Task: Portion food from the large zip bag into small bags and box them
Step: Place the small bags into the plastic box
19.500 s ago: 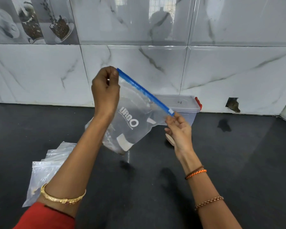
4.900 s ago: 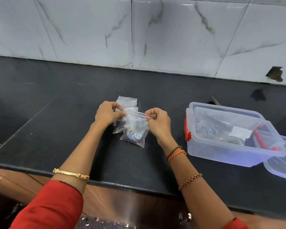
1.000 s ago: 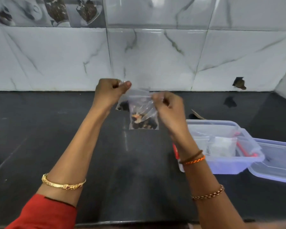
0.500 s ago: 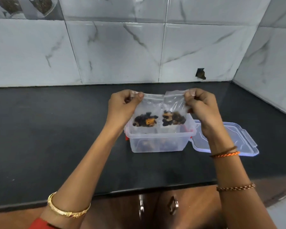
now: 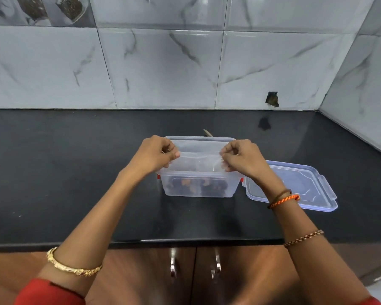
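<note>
Clear box (image 5: 198, 188): I see dark food bags (image 5: 198, 184) inside.
Left hand (image 5: 155, 156): pinching bag tops.
Right hand (image 5: 240, 156): same.
Lid (image 5: 295, 186): off; closing remains, I judge.

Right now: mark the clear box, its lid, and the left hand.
clear box (image 5: 198, 191), head view, front wall
lid (image 5: 299, 179), head view, flat top panel, right of the box
left hand (image 5: 155, 155), head view, back of the hand

Clear box (image 5: 198, 190) with red clips, seemingly dark-and-orange food (image 5: 197, 186), black counter (image 5: 75, 172).
</note>
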Action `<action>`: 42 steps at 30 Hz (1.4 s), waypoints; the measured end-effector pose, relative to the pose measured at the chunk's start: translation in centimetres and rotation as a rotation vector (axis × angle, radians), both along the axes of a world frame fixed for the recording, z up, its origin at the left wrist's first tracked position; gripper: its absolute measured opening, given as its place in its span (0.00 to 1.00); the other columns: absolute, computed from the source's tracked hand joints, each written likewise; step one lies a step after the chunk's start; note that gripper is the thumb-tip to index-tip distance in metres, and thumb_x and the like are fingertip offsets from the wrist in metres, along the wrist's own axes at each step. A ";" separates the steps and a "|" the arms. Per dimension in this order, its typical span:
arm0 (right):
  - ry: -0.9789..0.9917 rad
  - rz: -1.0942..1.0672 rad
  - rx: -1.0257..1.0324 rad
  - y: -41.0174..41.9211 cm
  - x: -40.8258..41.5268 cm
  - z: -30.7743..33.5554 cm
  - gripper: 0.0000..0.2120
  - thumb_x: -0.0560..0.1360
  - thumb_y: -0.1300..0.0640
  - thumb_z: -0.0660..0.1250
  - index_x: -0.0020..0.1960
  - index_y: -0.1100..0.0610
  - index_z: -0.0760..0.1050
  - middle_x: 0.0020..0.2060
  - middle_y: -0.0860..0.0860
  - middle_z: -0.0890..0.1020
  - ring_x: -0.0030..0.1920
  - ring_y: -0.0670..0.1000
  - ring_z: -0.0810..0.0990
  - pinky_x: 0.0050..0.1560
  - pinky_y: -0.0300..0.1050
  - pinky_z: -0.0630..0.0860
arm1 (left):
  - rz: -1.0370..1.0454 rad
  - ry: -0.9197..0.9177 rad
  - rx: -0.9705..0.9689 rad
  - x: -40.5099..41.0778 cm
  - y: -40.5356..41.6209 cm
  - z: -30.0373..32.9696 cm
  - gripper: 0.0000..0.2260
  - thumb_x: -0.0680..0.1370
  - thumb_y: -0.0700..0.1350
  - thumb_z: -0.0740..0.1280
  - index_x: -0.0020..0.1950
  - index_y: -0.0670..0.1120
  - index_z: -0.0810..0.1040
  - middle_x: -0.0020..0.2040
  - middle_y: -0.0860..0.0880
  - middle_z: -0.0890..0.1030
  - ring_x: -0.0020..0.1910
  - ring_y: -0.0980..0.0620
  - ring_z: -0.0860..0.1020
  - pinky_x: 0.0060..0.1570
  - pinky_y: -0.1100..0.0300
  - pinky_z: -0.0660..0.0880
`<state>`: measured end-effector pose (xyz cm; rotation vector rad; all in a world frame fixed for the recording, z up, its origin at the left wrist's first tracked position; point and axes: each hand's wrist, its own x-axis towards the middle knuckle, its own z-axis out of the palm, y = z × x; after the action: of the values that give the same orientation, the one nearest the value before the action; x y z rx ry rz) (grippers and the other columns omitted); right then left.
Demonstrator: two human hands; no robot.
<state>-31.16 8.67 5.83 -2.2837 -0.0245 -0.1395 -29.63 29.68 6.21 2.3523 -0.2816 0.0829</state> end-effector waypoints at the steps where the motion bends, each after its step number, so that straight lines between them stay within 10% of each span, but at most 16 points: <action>1: -0.005 0.021 -0.127 0.1 0.2 0.0 0.08 0.73 0.67 0.62 0.41 0.60 0.78 0.35 0.55 0.81 0.34 0.50 0.79 0.46 0.44 0.79 | 0.007 -0.007 0.052 0.0 -0.3 0.0 0.05 0.75 0.41 0.67 0.40 0.42 0.79 0.37 0.47 0.78 0.32 0.53 0.76 0.39 0.57 0.76; 11: -0.195 -0.009 -0.696 0.7 0.2 0.0 0.10 0.75 0.62 0.63 0.54 0.59 0.78 0.50 0.56 0.81 0.49 0.57 0.79 0.50 0.45 0.74 | 0.177 -0.050 0.274 1.0 -1.5 -0.4 0.05 0.74 0.42 0.70 0.49 0.43 0.81 0.45 0.46 0.82 0.48 0.47 0.79 0.50 0.55 0.74; 18: -0.302 -0.100 -0.214 -1.5 0.7 -0.9 0.13 0.73 0.59 0.69 0.57 0.58 0.78 0.53 0.53 0.82 0.53 0.51 0.79 0.56 0.42 0.73 | 0.244 -0.273 0.226 0.0 -2.3 -0.8 0.12 0.73 0.46 0.70 0.56 0.47 0.78 0.57 0.48 0.77 0.56 0.47 0.75 0.51 0.54 0.71; 25: -0.321 -0.376 0.173 -4.8 -1.3 -0.7 0.08 0.74 0.64 0.67 0.51 0.61 0.80 0.48 0.55 0.83 0.45 0.46 0.77 0.49 0.35 0.72 | 0.115 -0.314 -0.158 -2.6 -6.6 0.8 0.09 0.73 0.42 0.70 0.52 0.48 0.79 0.49 0.53 0.78 0.44 0.56 0.75 0.44 0.67 0.70; 42: -0.134 -0.032 -0.615 -9.2 -5.1 -7.9 0.11 0.73 0.50 0.68 0.49 0.57 0.80 0.48 0.53 0.80 0.53 0.54 0.76 0.46 0.46 0.71 | 0.128 -0.413 -0.007 -2.8 -10.0 -4.6 0.06 0.74 0.44 0.68 0.50 0.44 0.79 0.54 0.46 0.79 0.53 0.46 0.74 0.52 0.61 0.65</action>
<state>-36.22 -0.49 -2.05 -2.8840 -0.1136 -0.3403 -32.44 19.73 1.64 2.3282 -0.3276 0.6337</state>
